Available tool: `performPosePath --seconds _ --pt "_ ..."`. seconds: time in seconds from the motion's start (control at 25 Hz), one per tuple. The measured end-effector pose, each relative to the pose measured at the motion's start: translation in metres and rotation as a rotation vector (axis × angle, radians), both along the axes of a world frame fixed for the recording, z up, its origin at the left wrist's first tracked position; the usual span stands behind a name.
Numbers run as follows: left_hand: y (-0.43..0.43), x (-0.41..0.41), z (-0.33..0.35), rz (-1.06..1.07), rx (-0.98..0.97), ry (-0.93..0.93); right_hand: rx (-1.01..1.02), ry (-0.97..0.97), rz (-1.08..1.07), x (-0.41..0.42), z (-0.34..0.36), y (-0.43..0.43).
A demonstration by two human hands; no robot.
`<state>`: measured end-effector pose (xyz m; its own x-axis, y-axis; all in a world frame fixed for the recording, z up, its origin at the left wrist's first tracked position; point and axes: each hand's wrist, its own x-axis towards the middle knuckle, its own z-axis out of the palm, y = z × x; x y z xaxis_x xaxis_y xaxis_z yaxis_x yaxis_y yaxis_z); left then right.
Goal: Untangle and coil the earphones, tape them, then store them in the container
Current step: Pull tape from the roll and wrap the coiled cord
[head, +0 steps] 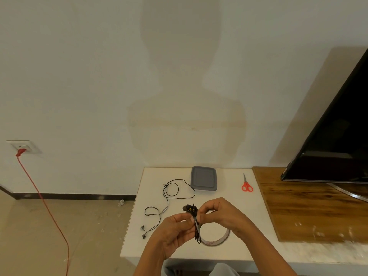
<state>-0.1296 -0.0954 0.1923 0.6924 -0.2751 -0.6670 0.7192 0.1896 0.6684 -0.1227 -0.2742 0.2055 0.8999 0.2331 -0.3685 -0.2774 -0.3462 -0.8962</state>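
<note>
The left hand [175,226] and the right hand [217,213] meet over the near edge of the white table [235,204], both pinched shut on a small black bundle of coiled earphones [194,218] held upright between the fingertips, with the earbuds poking out at the top and a loop of cord hanging below. A pale strip seems to cross the middle of the bundle, so I judge the person is pressing tape around it, though it is too small to say how far round the strip goes. Just beneath the hands a roll of tape [216,239] lies flat on the table, partly hidden by the right wrist. A second pair of earphones [169,198] lies loose to the left, its cord wandering in open loops from near the container down to two earbuds by the table's left edge; that pair looks neither coiled nor taped. The grey container [203,178] sits at the far side against the wall, and I can see nothing inside it. Red-handled scissors [247,185] rest well to its right, apart from everything. By my reckoning one set is coiled and being bound; it is not yet stored, and the loose pair has all its steps to come.
</note>
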Motion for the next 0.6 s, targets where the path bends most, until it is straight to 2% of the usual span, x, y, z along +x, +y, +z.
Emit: performPosePath --seconds 0.32,0.6 --pt "-0.009 -0.001 -0.008 0.029 0.112 -0.195 -0.112 -0.081 -0.090 0.006 -0.008 0.002" --pt "-0.014 -0.003 -0.011 0.076 0.114 -0.198 -0.279 -0.110 -0.150 0.007 -0.017 0.009"
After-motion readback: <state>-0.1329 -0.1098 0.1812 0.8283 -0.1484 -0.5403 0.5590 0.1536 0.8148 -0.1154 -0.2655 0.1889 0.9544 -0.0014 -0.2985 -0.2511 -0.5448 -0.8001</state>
